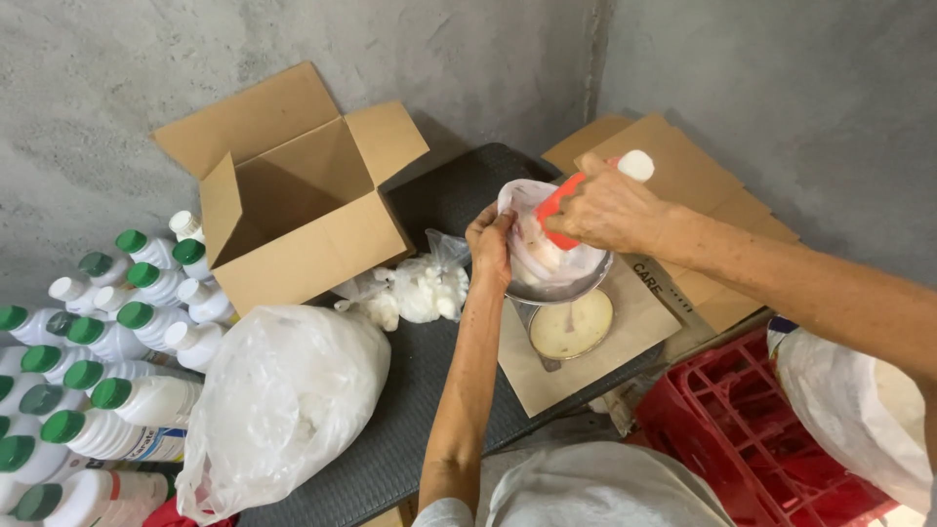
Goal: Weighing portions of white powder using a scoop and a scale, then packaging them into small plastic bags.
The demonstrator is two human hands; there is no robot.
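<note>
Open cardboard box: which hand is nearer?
Left. The left hand grips the bag rim on the scale bowl, just right of the open cardboard box. The right hand, holding a red scoop, is farther right.

At your bench's far-left corner you have an open cardboard box (293,210); white bottles (107,381) with green caps crowd beyond its left edge, a red crate (742,429) beyond its right.

Materials and finishes at the bench

Metal bowl (561,290) showing dull shine; thin plastic bag (532,239) inside it looking crinkled, translucent. Scoop (586,190) looking like smooth red and white plastic. Cardboard box (293,210) showing matt brown. Bottles (117,390) gleaming glossy white plastic, green caps. Walls (117,88) showing rough grey concrete. Crate (742,429) showing red moulded plastic.
</note>
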